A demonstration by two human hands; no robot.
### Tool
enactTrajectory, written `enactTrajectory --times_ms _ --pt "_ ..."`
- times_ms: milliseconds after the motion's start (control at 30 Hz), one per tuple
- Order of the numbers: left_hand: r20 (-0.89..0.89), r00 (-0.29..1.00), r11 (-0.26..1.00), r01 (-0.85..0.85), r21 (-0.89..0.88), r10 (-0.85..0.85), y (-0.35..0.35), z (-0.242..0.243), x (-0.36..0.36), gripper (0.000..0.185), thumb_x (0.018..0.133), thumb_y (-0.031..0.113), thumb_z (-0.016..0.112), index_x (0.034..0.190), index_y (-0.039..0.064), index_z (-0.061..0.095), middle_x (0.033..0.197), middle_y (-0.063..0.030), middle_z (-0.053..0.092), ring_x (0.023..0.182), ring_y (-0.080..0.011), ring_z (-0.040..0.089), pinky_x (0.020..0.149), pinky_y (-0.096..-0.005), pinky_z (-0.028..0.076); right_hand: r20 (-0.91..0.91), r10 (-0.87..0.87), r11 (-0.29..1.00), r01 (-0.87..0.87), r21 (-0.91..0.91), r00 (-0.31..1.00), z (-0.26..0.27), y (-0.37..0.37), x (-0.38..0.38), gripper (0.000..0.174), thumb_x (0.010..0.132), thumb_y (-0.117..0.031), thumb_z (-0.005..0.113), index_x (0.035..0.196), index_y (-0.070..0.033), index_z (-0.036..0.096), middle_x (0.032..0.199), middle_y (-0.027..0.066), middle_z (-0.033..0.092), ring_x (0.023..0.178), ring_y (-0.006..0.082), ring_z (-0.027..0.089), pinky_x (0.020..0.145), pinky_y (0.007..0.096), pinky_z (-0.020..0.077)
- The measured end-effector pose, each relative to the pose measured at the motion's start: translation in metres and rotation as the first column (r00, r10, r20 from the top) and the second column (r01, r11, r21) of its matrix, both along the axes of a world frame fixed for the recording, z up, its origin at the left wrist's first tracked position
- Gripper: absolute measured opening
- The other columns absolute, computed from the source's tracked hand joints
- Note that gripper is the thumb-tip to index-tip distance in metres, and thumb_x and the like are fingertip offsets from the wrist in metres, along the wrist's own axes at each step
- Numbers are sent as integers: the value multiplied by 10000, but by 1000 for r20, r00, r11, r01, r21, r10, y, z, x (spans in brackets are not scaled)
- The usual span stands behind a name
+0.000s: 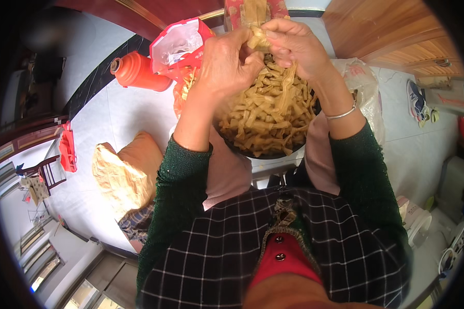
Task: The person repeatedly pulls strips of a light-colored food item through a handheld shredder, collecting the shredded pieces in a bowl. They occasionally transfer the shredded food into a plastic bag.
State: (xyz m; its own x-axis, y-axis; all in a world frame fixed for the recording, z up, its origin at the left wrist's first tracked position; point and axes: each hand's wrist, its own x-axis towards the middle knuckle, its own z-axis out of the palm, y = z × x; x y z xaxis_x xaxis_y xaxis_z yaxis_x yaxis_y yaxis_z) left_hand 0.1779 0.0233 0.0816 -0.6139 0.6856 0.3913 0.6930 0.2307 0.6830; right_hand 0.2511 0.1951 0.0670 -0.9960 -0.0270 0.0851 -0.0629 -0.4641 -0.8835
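Observation:
Between both hands, above the pile, is a small folded piece of pale yellow, dried-looking food strip [259,39]. My left hand [229,61] pinches its left side between thumb and fingers. My right hand [302,48], with a silver bangle at the wrist, grips the other side. A longer strip [288,90] hangs below my right fingers onto the heap; whether they hold it I cannot tell. Many short, knotted-looking strips [268,116] fill a round dark pan [268,156] between my knees. My fingers partly cover the held piece.
To the left stand an orange-red vacuum flask [141,73], a red-and-white bag [176,44] and a plastic bag of strips [188,87]. A tan sack [127,170] lies nearer. On the right are a clear plastic bag [365,87], shoes [417,101] and a wooden cabinet [402,34].

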Motion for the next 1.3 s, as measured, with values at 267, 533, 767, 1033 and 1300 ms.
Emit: enactTrajectory --times_ms 267,533,767,1033,1300 --pt "802 357 871 82 485 -480 -5 17 -4 305 922 216 603 671 52 547 480 -10 433 400 -101 381 400 -260 314 -35 -17 999 19 39 999 13 1 5 146 955 -148 550 994 -21 612 596 -68 424 491 3 348 432 170 300" --pt "644 102 646 -9 763 -758 -15 23 4 390 934 273 536 594 118 425 445 26 355 343 -103 305 396 -257 253 -278 -55 942 142 305 959 21 32 13 138 916 -141 601 856 -18 621 577 -54 447 494 11 353 448 185 268" --pt "401 915 997 67 -42 -44 -27 20 -23 468 923 460 548 835 17 673 627 -106 620 580 -265 607 569 -339 465 -107 19 919 25 395 994 1 59 5 128 929 -128 588 873 -14 607 648 -24 490 541 41 396 480 201 313" --pt "11 999 976 47 -212 -46 1 45 25 216 862 188 680 993 28 618 831 -164 645 719 -281 633 634 -373 480 -134 62 916 -3 402 989 -1 35 -4 154 906 -170 648 822 -44 623 701 -30 590 561 15 481 476 159 349" --pt "319 942 964 173 -201 -103 4 28 15 210 953 223 585 1031 32 626 773 -83 624 690 -198 596 626 -314 463 -68 66 997 -68 -29 996 16 26 5 96 902 -96 602 942 -8 599 643 -44 517 488 11 422 424 152 338"
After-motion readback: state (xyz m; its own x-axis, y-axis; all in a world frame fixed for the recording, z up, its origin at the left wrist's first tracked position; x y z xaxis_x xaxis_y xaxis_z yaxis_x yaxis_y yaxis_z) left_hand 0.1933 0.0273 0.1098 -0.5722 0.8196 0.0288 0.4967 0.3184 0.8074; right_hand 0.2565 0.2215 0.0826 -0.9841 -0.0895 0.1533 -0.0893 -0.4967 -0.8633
